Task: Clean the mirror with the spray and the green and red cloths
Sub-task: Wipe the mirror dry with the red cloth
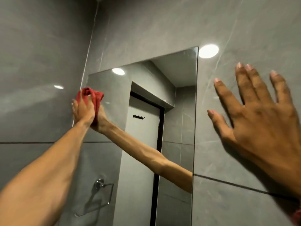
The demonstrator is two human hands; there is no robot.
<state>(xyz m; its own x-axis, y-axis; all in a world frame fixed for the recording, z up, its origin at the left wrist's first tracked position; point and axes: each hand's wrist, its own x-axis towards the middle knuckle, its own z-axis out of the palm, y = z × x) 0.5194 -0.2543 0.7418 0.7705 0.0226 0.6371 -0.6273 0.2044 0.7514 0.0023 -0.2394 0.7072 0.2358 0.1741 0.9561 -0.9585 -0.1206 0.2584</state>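
- Left hand (83, 110) is closed around the bunched red cloth (91, 95), pressing it flat against the mirror (179, 95) at its left edge, near the top corner; the arm reaches up, likely to wipe the highest glass.
- Right hand (257, 115) is spread wide and holds nothing, its palm toward the tiled wall (244, 30) just right of the mirror, probably as a brace for the stretch.
- Neither the spray nor the green cloth is in view.
- A towel ring (101, 198) hangs below, well clear of the wiping.
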